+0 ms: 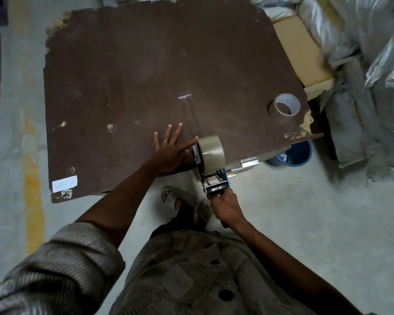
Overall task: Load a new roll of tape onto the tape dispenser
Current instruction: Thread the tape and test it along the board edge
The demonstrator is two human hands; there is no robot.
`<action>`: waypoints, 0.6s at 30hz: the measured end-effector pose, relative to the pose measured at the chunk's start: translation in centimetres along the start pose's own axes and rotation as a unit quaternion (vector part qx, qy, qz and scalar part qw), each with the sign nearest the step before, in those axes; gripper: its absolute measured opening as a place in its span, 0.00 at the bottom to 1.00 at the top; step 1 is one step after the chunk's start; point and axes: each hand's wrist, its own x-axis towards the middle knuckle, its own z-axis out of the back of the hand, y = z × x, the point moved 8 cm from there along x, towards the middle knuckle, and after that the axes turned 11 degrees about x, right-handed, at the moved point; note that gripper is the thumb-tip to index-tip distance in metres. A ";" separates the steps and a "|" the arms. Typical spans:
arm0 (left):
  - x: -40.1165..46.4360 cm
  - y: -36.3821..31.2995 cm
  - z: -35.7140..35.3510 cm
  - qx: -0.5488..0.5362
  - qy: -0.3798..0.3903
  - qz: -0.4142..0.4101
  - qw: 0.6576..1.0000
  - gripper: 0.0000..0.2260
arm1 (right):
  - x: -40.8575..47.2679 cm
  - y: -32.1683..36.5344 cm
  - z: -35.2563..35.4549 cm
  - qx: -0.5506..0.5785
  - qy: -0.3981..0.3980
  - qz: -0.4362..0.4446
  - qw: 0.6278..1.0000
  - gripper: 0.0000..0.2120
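Item: tape dispenser [210, 176], metal frame with blue body, at the brown board's [146, 64] 5 o'clock edge. It carried a full roll of tan tape [212, 152], glossy and seated upright on the spindle. My right hand [225, 206] was curled round the handle. My left hand [171, 148] lay flat on the board, fingers spread, forefinger touching the roll. Spare: a nearly spent tape core [284, 108], at 3 o'clock on the board.
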 end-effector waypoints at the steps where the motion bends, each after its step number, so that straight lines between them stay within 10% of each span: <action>1: 0.0 0.0 -0.1 0.005 0.002 0.000 1.000 0.19 | -0.2 -0.3 0.0 0.003 0.000 -0.006 1.000 0.11; 18: -0.3 -0.3 0.6 -0.001 0.011 0.002 1.000 0.21 | -2.0 -2.9 0.2 0.065 0.019 -0.087 0.994 0.13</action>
